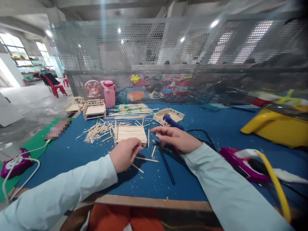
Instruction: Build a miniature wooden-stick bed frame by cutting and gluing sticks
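Observation:
Just in front of a small chair-like frame of thin wooden sticks, my left hand is closed in a pinch. Whatever is between its fingertips is hidden. My right hand is to the right of the frame, thumb and forefinger nearly together. A pale bit shows at their tips, too small to name. Below that hand lies a pair of cutting pliers with dark blue handles, on the blue table top. Loose sticks lie between my hands. A blue glue gun rests behind my right hand.
Stick models stand at the back left, near a pile of cut sticks and bundled sticks. A pink bottle stands behind. On the right are a purple power strip and a yellow pot. A perforated metal screen closes the back.

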### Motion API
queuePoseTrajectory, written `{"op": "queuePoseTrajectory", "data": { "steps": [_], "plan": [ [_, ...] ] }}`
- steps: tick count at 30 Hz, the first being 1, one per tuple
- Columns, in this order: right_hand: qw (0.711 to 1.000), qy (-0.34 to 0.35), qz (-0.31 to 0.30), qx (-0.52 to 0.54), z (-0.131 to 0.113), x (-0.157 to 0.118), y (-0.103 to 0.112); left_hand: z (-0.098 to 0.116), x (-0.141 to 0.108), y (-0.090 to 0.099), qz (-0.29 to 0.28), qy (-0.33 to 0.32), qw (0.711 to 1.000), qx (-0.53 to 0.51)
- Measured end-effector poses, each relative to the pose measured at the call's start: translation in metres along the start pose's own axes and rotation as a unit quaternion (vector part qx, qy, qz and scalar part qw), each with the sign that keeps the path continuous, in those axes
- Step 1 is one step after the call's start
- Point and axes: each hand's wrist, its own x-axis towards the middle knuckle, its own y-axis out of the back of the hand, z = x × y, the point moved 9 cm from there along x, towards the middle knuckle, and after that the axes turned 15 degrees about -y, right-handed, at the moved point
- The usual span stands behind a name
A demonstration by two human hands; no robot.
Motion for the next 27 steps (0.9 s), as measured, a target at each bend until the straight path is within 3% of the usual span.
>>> {"op": "queuePoseTrajectory", "data": {
  "steps": [4, 9, 12, 17, 20, 23, 27],
  "plan": [
    [0.997, -0.013, 0.058, 0.059, 0.009, 0.01, 0.012, -0.001, 0.003, -0.009, -0.011, -0.025, 0.997, 0.068],
    [0.988, -0.01, 0.11, 0.105, 0.013, 0.017, 0.01, -0.001, -0.01, -0.023, -0.048, -0.047, 0.996, 0.05],
    [0.978, -0.001, 0.134, 0.158, 0.013, 0.016, 0.016, -0.005, -0.013, -0.018, -0.028, -0.032, 0.999, 0.013],
    [0.941, 0.014, 0.245, 0.232, 0.016, 0.004, 0.044, -0.024, -0.017, -0.01, -0.012, 0.058, 0.998, 0.004],
    [0.943, 0.004, 0.257, 0.211, 0.017, 0.002, 0.046, -0.03, -0.019, -0.007, -0.003, 0.083, 0.997, -0.002],
    [0.957, -0.001, 0.251, 0.147, 0.015, 0.004, 0.04, -0.027, -0.016, -0.01, -0.015, 0.056, 0.998, -0.014],
    [0.967, 0.019, 0.249, 0.047, 0.011, 0.008, 0.029, -0.024, -0.014, -0.006, 0.013, 0.022, 1.0, -0.014]
  ]
}}
